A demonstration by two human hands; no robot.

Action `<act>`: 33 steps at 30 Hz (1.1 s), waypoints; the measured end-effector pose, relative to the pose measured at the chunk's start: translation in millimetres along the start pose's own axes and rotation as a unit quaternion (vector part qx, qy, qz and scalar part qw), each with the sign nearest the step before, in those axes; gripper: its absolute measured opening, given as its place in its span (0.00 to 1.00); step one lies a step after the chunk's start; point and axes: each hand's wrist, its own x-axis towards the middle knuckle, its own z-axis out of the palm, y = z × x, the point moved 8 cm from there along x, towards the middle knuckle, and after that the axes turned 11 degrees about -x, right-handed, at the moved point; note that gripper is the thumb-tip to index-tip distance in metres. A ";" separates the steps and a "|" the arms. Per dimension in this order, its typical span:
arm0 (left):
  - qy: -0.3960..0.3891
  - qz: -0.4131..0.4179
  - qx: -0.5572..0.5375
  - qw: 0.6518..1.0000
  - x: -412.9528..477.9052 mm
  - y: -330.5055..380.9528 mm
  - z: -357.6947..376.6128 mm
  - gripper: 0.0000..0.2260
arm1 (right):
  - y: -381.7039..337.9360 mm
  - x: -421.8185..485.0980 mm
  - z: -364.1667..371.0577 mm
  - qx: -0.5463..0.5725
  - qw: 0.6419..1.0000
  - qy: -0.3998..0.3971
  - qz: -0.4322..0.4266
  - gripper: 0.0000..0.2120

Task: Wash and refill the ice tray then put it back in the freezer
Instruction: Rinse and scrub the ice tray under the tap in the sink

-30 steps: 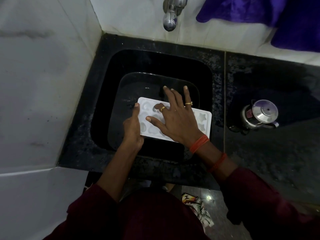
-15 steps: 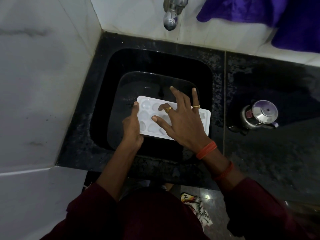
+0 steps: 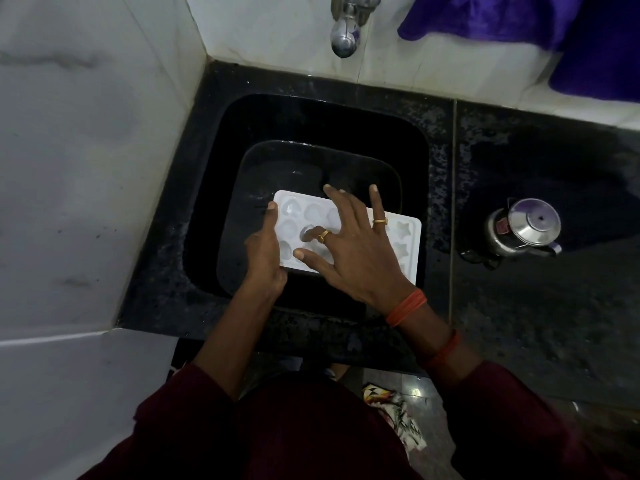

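a person's two hands work over a black square sink (image 3: 311,116) set into a black speckled stone bench (image 3: 554,174). one white plastic ice tray (image 3: 403,237) sits low in the sink, its long side running left to right. the right hand (image 3: 349,251) lies across the tray's middle with fingers spread, the forefinger bent down into one mould, and hides most of the moulds, so they cannot be counted; star shapes show at the right end and rounded ones at the left. this hand wears two gold rings. the left hand (image 3: 263,251) grips the tray's left edge, thumb on top and fingers hidden beneath. the dark sink walls stand well apart from the tray on the left and far sides. one chrome tap (image 3: 344,32), cut off at the top, hangs over the sink's far edge. one purple cloth (image 3: 554,32) is cut off at the far right. one steel lidded pot (image 3: 526,230) stands alone on the bench to the right.
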 end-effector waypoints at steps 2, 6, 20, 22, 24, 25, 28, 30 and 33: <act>0.004 0.000 -0.002 1.000 1.3 -2.1 -1.1 0.18 | -3.3 0.8 2.3 -0.006 1.000 -0.008 -0.008 0.26; -0.004 -0.001 -0.013 1.000 1.7 -4.1 -0.8 0.18 | -5.3 3.7 2.4 -0.023 1.000 0.000 -0.012 0.27; 0.002 0.000 -0.030 1.000 4.5 -1.1 -1.8 0.17 | -5.0 2.9 -1.6 -0.046 0.998 0.009 -0.037 0.27; 0.005 0.000 -0.030 1.000 5.2 -0.6 -4.0 0.17 | -6.9 2.3 -0.9 -0.041 0.999 0.011 -0.030 0.27; 0.005 0.000 -0.027 1.000 5.5 0.1 -5.4 0.18 | -8.6 3.1 1.1 -0.036 0.999 0.009 -0.026 0.27; 0.006 -0.002 -0.025 1.000 5.9 0.1 -6.4 0.18 | -9.3 3.7 2.7 -0.034 0.999 0.005 -0.023 0.28; 0.011 -0.004 -0.026 1.000 6.4 -0.8 -10.0 0.19 | -11.5 4.7 7.6 -0.033 0.999 -0.007 -0.015 0.28; 0.014 -0.002 -0.023 1.000 5.8 -1.1 -11.8 0.18 | -14.1 4.8 9.5 -0.031 0.999 -0.013 -0.014 0.28; 0.015 -0.008 -0.023 1.000 5.2 -3.7 -12.7 0.18 | -14.5 4.7 9.7 -0.035 0.999 -0.016 -0.007 0.28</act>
